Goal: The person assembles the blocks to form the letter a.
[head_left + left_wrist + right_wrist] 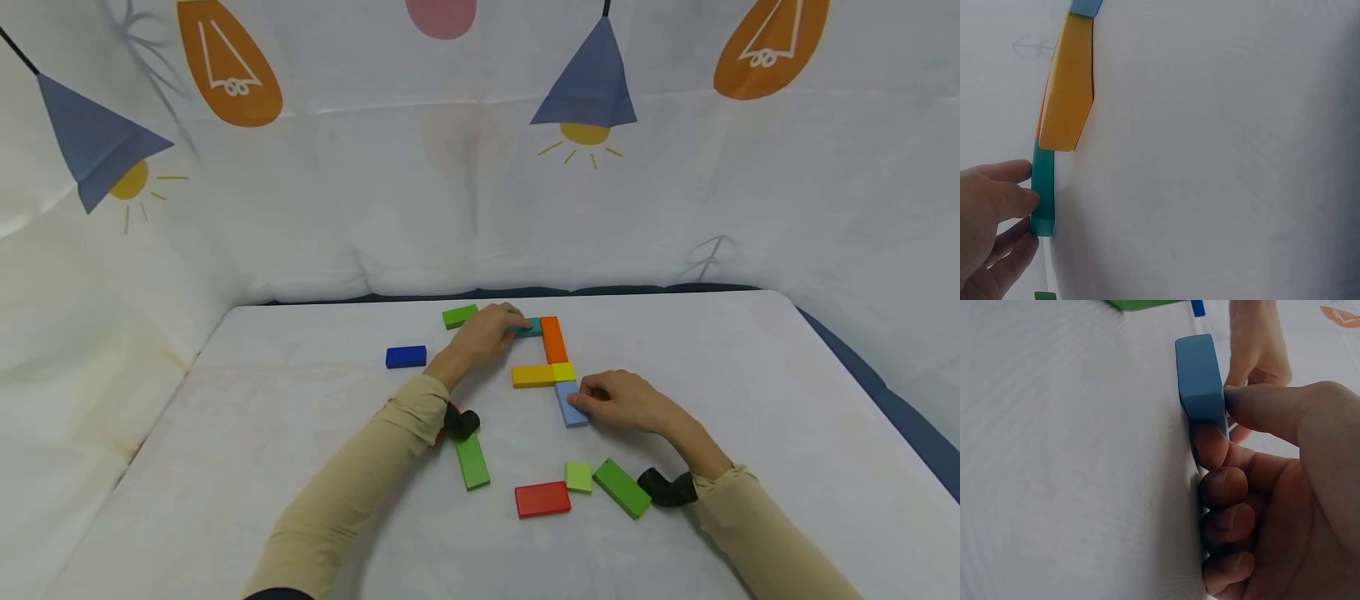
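Note:
My left hand [491,329] lies over the left end of a teal block [529,327], at the top of a block pattern on the white table [300,433]. In the left wrist view its fingertips [1019,199] grip the teal block [1042,187]. An orange block [554,339] runs down from it to an amber block [532,375] and a small yellow square [564,372]. My right hand [603,398] pinches a light blue block [570,407] just below the yellow square. The right wrist view shows thumb and index finger [1210,444] on the light blue block [1200,378].
Loose blocks lie around: a green one [460,316] and a dark blue one [406,357] at the far left, a green one [472,461] by my left wrist, and a red one [542,498], a pale green square [578,477] and a green one [622,487] near the front. A printed cloth backdrop [480,167] hangs behind.

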`<state>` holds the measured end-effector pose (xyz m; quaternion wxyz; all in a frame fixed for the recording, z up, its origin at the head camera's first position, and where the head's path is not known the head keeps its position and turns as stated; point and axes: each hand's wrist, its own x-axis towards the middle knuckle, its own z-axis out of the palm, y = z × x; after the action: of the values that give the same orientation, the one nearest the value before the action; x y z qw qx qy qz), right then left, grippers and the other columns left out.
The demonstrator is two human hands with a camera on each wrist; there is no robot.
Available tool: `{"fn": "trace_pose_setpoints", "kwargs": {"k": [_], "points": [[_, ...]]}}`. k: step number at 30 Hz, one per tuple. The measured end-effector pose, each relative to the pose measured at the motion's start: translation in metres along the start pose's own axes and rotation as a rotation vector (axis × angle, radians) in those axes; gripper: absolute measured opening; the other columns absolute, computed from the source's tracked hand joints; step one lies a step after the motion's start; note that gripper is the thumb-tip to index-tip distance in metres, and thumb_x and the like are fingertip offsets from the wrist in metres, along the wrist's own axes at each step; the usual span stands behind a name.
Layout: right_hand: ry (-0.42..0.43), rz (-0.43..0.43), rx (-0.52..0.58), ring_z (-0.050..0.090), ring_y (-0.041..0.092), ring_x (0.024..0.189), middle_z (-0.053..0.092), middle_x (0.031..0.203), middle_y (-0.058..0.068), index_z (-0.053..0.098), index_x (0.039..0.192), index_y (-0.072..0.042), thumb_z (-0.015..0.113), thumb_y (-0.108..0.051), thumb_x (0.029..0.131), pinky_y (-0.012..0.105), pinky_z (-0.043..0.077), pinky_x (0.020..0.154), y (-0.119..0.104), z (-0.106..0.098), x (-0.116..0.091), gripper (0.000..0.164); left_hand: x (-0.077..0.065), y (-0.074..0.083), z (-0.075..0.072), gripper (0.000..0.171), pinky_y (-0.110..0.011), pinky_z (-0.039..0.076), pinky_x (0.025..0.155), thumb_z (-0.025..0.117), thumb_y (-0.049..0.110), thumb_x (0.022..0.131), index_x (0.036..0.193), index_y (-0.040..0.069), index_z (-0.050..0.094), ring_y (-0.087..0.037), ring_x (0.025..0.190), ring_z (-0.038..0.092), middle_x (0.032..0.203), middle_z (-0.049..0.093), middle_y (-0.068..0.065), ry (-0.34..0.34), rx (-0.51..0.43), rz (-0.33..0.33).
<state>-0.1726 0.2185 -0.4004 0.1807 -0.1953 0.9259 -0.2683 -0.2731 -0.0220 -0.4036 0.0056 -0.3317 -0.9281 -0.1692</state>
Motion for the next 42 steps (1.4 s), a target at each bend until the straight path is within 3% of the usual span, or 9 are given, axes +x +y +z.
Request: {"fn": "trace_pose_setpoints", "kwargs": {"k": [42], "points": [[0.022,0.037,0.006,0.044,0.012,0.059,0.043,0.059,-0.006,0.059,0.073,-0.016,0.055,-0.037,0.094,0.022,0.029,0.054,0.0002,0.0014,0.0013,0.030,0.0004,0.0035,-0.0004,0.028,-0.032,0.044,0.102,0.054,0.006,0.094,0.117,0.015,0.067,-0.019,0.115,0.057,0.123,0.062,-0.003,0.012,-0.033,0.010]]}}
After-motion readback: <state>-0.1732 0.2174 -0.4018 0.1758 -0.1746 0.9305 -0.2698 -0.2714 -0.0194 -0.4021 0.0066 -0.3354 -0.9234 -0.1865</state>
